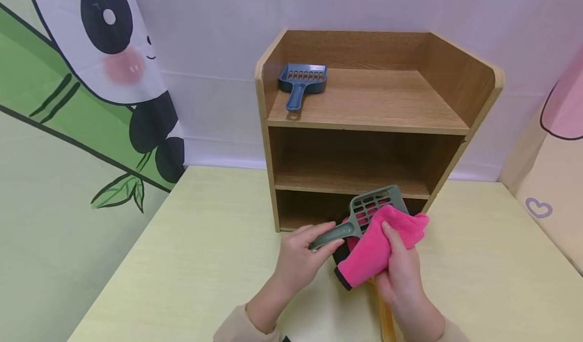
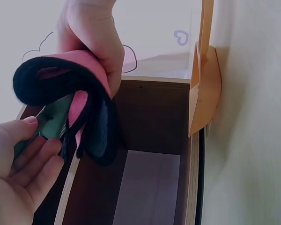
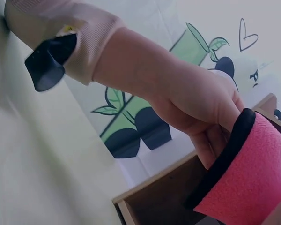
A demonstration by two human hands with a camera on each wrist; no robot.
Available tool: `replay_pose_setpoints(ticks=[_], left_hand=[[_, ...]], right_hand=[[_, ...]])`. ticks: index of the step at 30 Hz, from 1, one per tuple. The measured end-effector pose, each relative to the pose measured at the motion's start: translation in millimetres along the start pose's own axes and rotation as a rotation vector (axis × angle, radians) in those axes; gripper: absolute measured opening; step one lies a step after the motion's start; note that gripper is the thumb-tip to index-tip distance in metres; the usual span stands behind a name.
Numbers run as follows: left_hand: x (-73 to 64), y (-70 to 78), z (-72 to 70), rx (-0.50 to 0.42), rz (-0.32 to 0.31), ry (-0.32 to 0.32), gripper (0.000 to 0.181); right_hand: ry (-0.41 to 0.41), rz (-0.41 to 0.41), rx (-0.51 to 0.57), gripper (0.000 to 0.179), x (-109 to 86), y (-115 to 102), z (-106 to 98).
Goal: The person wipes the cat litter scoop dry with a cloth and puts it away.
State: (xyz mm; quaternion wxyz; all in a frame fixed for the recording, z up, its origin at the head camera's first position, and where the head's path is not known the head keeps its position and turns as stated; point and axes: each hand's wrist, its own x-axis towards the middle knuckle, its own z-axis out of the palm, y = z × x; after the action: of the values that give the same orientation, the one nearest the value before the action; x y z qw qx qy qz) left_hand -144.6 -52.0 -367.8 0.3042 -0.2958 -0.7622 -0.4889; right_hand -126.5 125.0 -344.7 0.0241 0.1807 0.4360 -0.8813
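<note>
A grey-green slotted litter scoop (image 1: 334, 234) is tilted in front of the shelf, and my left hand (image 1: 298, 258) pinches its handle between thumb and fingers. My right hand (image 1: 405, 276) grips a pink cloth (image 1: 373, 246) with a black edge, thumb on top, against the scoop's slotted head. Part of the cloth shows through the slots, behind the head. In the left wrist view the folded cloth (image 2: 96, 70) hides most of the scoop. The right wrist view shows only the cloth (image 3: 253, 173) and the left hand (image 3: 196, 103) behind it.
An orange scoop (image 1: 387, 319) lies on the pale table (image 1: 205, 261) below the right hand, partly hidden. A wooden shelf unit (image 1: 364, 128) stands behind the hands. On its top level, at the left, is a blue slotted scoop (image 1: 297, 94).
</note>
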Motion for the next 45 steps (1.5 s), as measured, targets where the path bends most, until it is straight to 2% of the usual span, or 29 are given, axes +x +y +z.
replay_pose_setpoints(ticks=[4, 10, 18, 21, 23, 26, 30, 32, 38, 40, 42, 45], left_hand=[[-0.8, -0.8, 0.1, 0.001, -0.003, -0.008, 0.031], [-0.2, 0.3, -2.9, -0.002, -0.009, -0.049, 0.029], [4.3, 1.3, -9.6, 0.007, 0.017, -0.074, 0.029], [6.2, 0.3, -13.9, 0.003, 0.024, -0.093, 0.028], [8.0, -0.9, -18.3, 0.009, 0.034, -0.105, 0.028], [10.7, -3.0, -28.0, 0.013, 0.023, -0.144, 0.029], [13.6, -2.9, -43.0, -0.015, -0.046, -0.236, 0.029], [14.8, -1.9, -48.7, -0.04, -0.091, -0.287, 0.029], [17.3, 1.6, -58.9, -0.091, -0.212, -0.418, 0.028], [17.2, 1.8, -59.7, -0.099, -0.229, -0.44, 0.028], [16.8, 1.0, -58.9, -0.105, -0.214, -0.43, 0.028], [16.2, -2.6, -55.7, -0.08, -0.131, -0.36, 0.027]], right_hand=[[-0.025, 0.034, 0.007, 0.063, -0.9, 4, 1], [-0.026, -0.001, 0.062, 0.059, -0.9, -4, -2], [-0.004, -0.13, 0.096, 0.055, 2.1, -18, -8], [-0.02, -0.182, 0.091, 0.055, 2.8, -23, -11], [-0.056, -0.189, 0.048, 0.054, 3.6, -27, -14], [-0.141, -0.158, -0.115, 0.048, 7.2, -33, -21], [-0.263, -0.095, -0.37, 0.037, 14.1, -39, -31], [-0.312, -0.064, -0.449, 0.037, 16.7, -42, -35], [-0.391, 0.002, -0.551, 0.034, 22.5, -43, -39], [-0.408, 0.015, -0.563, 0.032, 24.5, -42, -39], [-0.414, 0.014, -0.56, 0.03, 25.9, -40, -40], [-0.44, 0.001, -0.515, 0.029, 27.3, -38, -39]])
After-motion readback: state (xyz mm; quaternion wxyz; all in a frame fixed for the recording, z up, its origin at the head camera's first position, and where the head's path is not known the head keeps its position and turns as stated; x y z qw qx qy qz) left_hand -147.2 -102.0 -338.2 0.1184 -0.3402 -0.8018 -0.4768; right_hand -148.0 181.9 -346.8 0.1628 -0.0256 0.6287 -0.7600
